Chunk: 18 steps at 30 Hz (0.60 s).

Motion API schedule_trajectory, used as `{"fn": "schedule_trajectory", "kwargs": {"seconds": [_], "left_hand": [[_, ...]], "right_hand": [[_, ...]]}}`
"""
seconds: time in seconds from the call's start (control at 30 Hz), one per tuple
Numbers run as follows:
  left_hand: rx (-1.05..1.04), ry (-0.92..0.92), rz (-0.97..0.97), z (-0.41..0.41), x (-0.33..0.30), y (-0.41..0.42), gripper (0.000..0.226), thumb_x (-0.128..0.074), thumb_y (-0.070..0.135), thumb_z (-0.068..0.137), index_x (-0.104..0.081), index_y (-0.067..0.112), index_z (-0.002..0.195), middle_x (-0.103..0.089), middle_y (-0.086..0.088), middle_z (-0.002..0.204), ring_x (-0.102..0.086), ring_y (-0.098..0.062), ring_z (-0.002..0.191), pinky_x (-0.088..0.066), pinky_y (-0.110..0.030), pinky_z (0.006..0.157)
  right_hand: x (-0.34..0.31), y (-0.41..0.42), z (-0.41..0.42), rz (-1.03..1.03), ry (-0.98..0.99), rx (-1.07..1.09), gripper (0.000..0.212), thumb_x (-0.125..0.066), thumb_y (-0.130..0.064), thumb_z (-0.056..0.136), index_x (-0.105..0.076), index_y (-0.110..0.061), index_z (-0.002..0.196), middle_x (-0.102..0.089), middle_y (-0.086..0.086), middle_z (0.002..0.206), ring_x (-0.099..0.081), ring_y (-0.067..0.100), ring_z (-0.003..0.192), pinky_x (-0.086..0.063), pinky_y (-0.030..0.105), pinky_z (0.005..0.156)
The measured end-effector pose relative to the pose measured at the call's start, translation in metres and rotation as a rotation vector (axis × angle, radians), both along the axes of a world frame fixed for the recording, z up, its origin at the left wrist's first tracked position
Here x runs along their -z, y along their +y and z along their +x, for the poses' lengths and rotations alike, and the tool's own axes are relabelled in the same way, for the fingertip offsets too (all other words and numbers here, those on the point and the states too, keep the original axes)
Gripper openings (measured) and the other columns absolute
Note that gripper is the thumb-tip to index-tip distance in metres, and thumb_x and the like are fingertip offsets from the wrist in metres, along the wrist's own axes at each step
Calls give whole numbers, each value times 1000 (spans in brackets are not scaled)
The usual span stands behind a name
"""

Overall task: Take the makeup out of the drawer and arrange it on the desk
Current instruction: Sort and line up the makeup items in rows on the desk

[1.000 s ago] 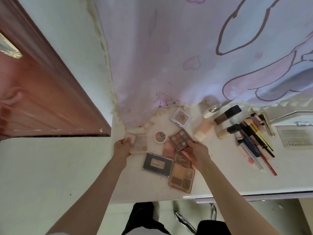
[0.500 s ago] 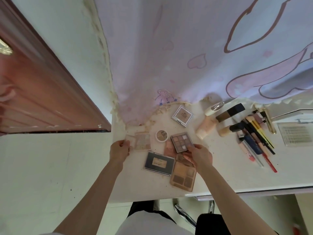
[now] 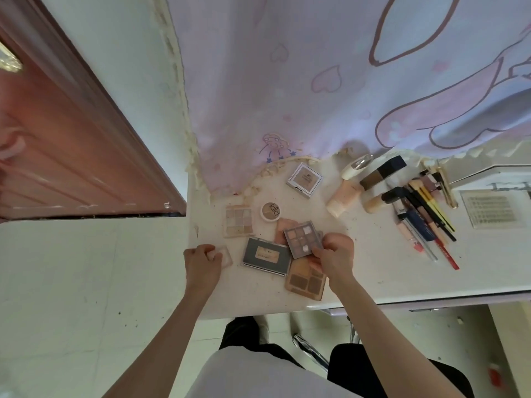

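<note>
On the white desk [image 3: 373, 271] lie several makeup items. My right hand [image 3: 333, 258] pinches the near edge of a grey eyeshadow palette [image 3: 301, 238], which lies tilted over a pink compact [image 3: 284, 228]. Under that hand sits a brown contour palette [image 3: 304, 281]. My left hand [image 3: 201, 261] grips a small clear square case [image 3: 225, 255] near the desk's left edge. A pale nine-pan palette [image 3: 239, 221] lies beyond it. A dark rectangular palette [image 3: 265, 255] rests between my hands. A round compact [image 3: 270, 211] and a white square compact [image 3: 305, 179] lie farther back.
Foundation bottles [image 3: 373, 175] and tubes, then a row of pencils and brushes [image 3: 425, 216], lie at the right. A lash tray [image 3: 491, 208] sits at the far right. A printed curtain [image 3: 316, 81] hangs over the desk's back. A brown door [image 3: 71, 156] stands left.
My left hand has drawn back toward the near left edge with the small clear case, leaving the pale palette behind. My right hand has shifted the grey palette slightly nearer.
</note>
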<state>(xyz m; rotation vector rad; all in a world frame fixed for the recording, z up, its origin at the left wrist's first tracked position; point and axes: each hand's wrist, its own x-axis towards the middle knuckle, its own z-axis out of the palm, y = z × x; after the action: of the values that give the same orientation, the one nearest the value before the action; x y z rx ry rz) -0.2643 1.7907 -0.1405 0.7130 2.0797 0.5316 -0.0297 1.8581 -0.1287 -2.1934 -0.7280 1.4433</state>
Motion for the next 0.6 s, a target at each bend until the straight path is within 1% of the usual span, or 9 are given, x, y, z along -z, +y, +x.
{"fn": "schedule_trajectory", "kwargs": {"seconds": [0.07, 0.17, 0.23, 0.27, 0.33, 0.4, 0.47, 0.5, 0.6], "left_hand": [[69, 69, -50, 1, -4, 1, 38, -50, 20, 93, -48, 3, 126, -34, -18, 131, -41, -33, 118, -32, -38, 103], [145, 139, -48, 2, -15, 8, 45, -50, 30, 93, -43, 7, 130, -32, -19, 134, -34, -35, 124, -30, -42, 102], [227, 150, 53, 4, -26, 19, 44, -50, 30, 93, -43, 9, 130, -33, -17, 136, -35, -34, 124, -30, -43, 103], [293, 170, 110, 6, -33, 27, 43, -50, 30, 93, -43, 10, 131, -35, -15, 137, -36, -32, 124, -30, -43, 104], [442, 218, 237, 14, -49, 44, 41, -48, 29, 93, -42, 14, 132, -37, -10, 137, -37, -29, 124, -31, -43, 103], [584, 269, 362, 26, -66, 62, 41, -47, 29, 93, -41, 17, 133, -39, -6, 139, -35, -26, 127, -31, -42, 103], [714, 334, 465, 43, -81, 80, 45, -47, 31, 93, -40, 17, 135, -38, -5, 142, -33, -24, 130, -29, -41, 106], [776, 375, 500, 54, -87, 87, 47, -47, 32, 93, -39, 17, 137, -38, -6, 144, -33, -24, 132, -28, -41, 107], [938, 444, 614, 87, -103, 101, 48, -46, 34, 93, -42, 15, 136, -41, -7, 143, -35, -25, 133, -26, -40, 109]], "right_hand": [[-6, -1, 1, 19, -60, -80, 21, -61, -8, 86, -61, 10, 96, -61, 16, 79, -59, 28, 75, -53, 43, 78], [-25, -4, 2, 121, -206, -267, 25, -62, -15, 86, -64, 9, 91, -65, 23, 86, -61, 31, 76, -49, 36, 72], [-38, -4, 7, 223, -296, -361, 27, -60, -19, 88, -64, 8, 93, -65, 22, 95, -61, 34, 87, -44, 33, 77], [-46, -2, 9, 233, -318, -402, 29, -58, -22, 89, -64, 3, 100, -66, 16, 99, -60, 30, 93, -42, 31, 80], [-60, 0, 17, 240, -308, -450, 35, -55, -28, 92, -56, -9, 122, -64, 4, 107, -59, 22, 104, -40, 26, 87], [-73, 2, 29, 305, -336, -483, 45, -55, -31, 92, -46, -16, 133, -60, 3, 119, -55, 19, 112, -39, 27, 94], [-86, 4, 42, 397, -418, -534, 51, -54, -34, 92, -40, -18, 139, -51, 1, 134, -48, 17, 122, -35, 28, 100], [-91, 5, 49, 444, -453, -551, 53, -53, -35, 93, -38, -18, 140, -47, 1, 139, -44, 16, 126, -33, 27, 102], [-105, 4, 72, 541, -538, -545, 53, -53, -34, 93, -37, -19, 141, -44, 0, 142, -37, 16, 132, -25, 21, 101]]}}
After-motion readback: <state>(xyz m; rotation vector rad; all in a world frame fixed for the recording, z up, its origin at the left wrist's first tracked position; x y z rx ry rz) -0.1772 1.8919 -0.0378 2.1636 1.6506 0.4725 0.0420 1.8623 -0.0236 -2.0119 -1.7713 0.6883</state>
